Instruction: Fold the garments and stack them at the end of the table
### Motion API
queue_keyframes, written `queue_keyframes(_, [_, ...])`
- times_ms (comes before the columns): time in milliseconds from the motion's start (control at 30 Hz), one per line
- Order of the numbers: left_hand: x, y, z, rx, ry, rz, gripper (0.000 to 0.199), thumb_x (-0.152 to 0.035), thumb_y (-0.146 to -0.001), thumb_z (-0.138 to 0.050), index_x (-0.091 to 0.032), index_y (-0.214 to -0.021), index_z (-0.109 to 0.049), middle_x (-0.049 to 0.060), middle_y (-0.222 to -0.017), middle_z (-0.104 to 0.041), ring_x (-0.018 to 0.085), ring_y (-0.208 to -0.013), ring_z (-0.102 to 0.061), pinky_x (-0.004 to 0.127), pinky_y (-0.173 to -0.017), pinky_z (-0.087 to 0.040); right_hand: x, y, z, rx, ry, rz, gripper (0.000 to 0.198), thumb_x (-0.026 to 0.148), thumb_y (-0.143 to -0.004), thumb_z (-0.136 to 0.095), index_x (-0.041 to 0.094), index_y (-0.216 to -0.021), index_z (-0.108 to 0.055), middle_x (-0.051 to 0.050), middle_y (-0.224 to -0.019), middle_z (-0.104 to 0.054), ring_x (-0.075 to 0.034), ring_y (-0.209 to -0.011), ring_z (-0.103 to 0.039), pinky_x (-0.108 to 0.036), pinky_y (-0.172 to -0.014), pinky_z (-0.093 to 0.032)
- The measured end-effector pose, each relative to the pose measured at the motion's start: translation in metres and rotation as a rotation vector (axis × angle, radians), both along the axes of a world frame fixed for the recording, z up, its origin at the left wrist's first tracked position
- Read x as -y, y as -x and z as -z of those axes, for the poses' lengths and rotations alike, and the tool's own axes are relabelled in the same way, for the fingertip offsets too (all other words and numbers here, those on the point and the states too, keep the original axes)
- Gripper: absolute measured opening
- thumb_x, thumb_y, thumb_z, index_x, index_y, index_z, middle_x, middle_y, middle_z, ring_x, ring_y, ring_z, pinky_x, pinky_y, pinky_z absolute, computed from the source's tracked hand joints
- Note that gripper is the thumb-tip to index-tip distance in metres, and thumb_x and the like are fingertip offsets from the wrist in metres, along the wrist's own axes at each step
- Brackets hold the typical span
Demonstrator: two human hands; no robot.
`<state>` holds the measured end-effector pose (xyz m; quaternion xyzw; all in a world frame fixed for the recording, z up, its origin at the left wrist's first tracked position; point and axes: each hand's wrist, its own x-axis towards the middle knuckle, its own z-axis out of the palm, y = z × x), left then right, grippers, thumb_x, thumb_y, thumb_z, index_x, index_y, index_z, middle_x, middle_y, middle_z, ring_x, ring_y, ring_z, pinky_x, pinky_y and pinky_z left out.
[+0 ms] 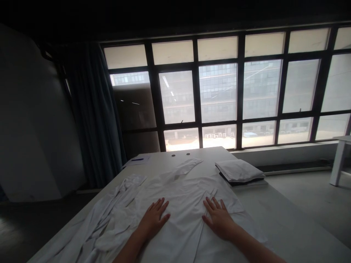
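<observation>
A white garment [186,204] lies spread over the table in front of me, with creases running down its middle and one sleeve [189,166] stretched toward the far side. My left hand [154,218] rests flat on its left part, fingers spread. On the right part, beside a fold, my right hand [218,217] also lies flat with the fingers apart. Neither hand grips the cloth. Left of my left hand is a crumpled heap of white cloth [109,212].
A folded white stack [240,170] with a dark layer beneath sits at the right of the white table [287,223]. Paper with a blue pen [137,159] lies at the far left corner. Two round fittings [188,154] are near the far edge. Windows and a dark curtain [95,109] stand behind.
</observation>
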<state>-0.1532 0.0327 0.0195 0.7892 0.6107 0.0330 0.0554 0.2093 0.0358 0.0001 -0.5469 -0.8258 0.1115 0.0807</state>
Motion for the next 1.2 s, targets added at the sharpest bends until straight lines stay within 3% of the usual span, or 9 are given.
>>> queue_keyframes(333, [0.037,-0.009,0.008,-0.025,0.006,0.031,0.07,-0.071,-0.097,-0.021,-0.034,-0.157,-0.023,0.001,-0.165,-0.014,0.026,-0.152,-0.011,0.049,-0.123,-0.012,0.033,-0.012,0.002,0.001,0.021,-0.024,0.084,0.078,-0.092,-0.017,0.025,-0.157,-0.024,-0.005,-0.165,-0.014,-0.038,-0.151,-0.01,-0.062,-0.119,-0.002])
queue_keyframes(433, [0.049,-0.01,-0.003,-0.029,0.063,0.036,0.07,-0.069,-0.096,-0.033,-0.033,-0.156,-0.026,0.004,-0.164,-0.018,0.029,-0.151,-0.017,0.05,-0.122,-0.017,0.046,-0.021,-0.001,0.001,0.047,-0.061,0.084,0.079,-0.09,-0.024,0.028,-0.156,-0.027,-0.006,-0.164,-0.019,-0.041,-0.15,-0.014,-0.066,-0.117,-0.009])
queue_keyframes(567, [0.055,-0.027,-0.03,-0.061,0.098,0.013,0.06,-0.061,-0.092,-0.047,-0.03,-0.144,-0.052,0.01,-0.153,-0.046,0.033,-0.14,-0.043,0.051,-0.111,-0.037,0.048,-0.021,-0.011,-0.006,-0.005,-0.077,0.074,0.076,-0.091,-0.032,0.033,-0.15,-0.043,-0.009,-0.158,-0.038,-0.041,-0.142,-0.034,-0.063,-0.114,-0.021])
queue_keyframes(633, [0.054,-0.048,-0.042,-0.05,0.037,0.045,0.055,-0.059,-0.094,-0.045,-0.029,-0.138,-0.057,0.011,-0.148,-0.052,0.031,-0.136,-0.047,0.05,-0.111,-0.038,0.039,-0.014,-0.014,-0.028,-0.093,-0.068,0.069,0.071,-0.094,-0.031,0.033,-0.15,-0.042,-0.008,-0.16,-0.035,-0.038,-0.144,-0.032,-0.059,-0.116,-0.019])
queue_keyframes(700, [0.05,-0.075,-0.046,-0.007,-0.001,0.112,0.061,-0.061,-0.092,-0.048,-0.028,-0.144,-0.05,0.01,-0.153,-0.046,0.029,-0.141,-0.041,0.048,-0.117,-0.032,0.025,-0.004,-0.014,-0.043,-0.141,-0.052,0.066,0.065,-0.096,-0.029,0.031,-0.153,-0.037,-0.007,-0.164,-0.025,-0.034,-0.149,-0.022,-0.056,-0.119,-0.013])
queue_keyframes(800, [0.038,-0.117,-0.038,0.079,0.03,0.23,0.07,-0.061,-0.092,-0.048,-0.026,-0.152,-0.039,0.009,-0.16,-0.033,0.028,-0.147,-0.03,0.047,-0.121,-0.023,-0.001,0.006,-0.006,-0.019,-0.112,0.033,0.069,0.062,-0.097,-0.027,0.025,-0.155,-0.032,-0.007,-0.165,-0.019,-0.033,-0.152,-0.011,-0.057,-0.119,-0.005])
queue_keyframes(933, [0.025,-0.148,-0.011,0.136,0.045,0.232,0.073,-0.062,-0.096,-0.04,-0.023,-0.156,-0.03,0.008,-0.164,-0.02,0.028,-0.152,-0.015,0.05,-0.124,-0.011,-0.027,0.006,0.007,0.023,-0.044,0.146,0.078,0.066,-0.095,-0.025,0.02,-0.157,-0.027,-0.009,-0.165,-0.019,-0.033,-0.152,-0.009,-0.056,-0.119,0.0])
queue_keyframes(1033, [0.024,-0.15,0.002,0.151,0.02,0.224,0.07,-0.065,-0.098,-0.033,-0.028,-0.157,-0.026,0.004,-0.165,-0.017,0.026,-0.153,-0.011,0.05,-0.124,-0.009,-0.033,0.001,0.014,0.013,-0.052,0.139,0.079,0.068,-0.094,-0.022,0.022,-0.157,-0.026,-0.008,-0.165,-0.02,-0.031,-0.152,-0.01,-0.053,-0.12,0.0])
queue_keyframes(1200, [0.028,-0.127,0.003,0.101,0.018,0.256,0.077,-0.073,-0.096,-0.026,-0.028,-0.158,-0.02,0.004,-0.165,-0.013,0.026,-0.153,-0.01,0.048,-0.124,-0.01,-0.035,-0.008,0.016,-0.008,-0.044,0.109,0.078,0.071,-0.095,-0.014,0.025,-0.157,-0.027,-0.006,-0.165,-0.019,-0.029,-0.153,-0.008,-0.052,-0.12,0.001])
